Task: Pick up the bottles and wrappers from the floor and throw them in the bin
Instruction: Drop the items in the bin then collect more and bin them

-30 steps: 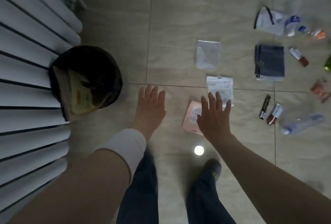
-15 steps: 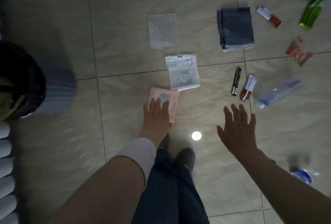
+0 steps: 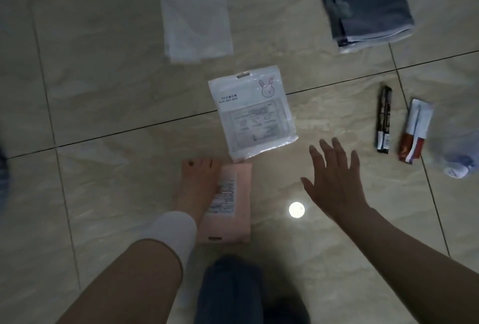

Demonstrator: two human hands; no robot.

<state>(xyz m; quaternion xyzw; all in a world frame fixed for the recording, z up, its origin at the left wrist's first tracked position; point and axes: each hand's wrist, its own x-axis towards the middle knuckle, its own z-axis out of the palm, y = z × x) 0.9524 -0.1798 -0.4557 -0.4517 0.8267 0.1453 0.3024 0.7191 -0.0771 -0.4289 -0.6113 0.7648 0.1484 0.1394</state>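
Grasping a pink wrapper (image 3: 228, 209) at lower centre, the left hand (image 3: 198, 189) is seen mid-pickup; the right hand (image 3: 334, 178) is spread, empty, and a lift binward is judged next.

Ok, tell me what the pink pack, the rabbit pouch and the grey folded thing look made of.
Pink pack: soft matte plastic film, likely; it bulges and carries a printed label.
Rabbit pouch: glossy clear-and-white plastic; its lower edge glints and it has a hang slot.
Grey folded thing: looks like cloth, dull and layered, though blurred.
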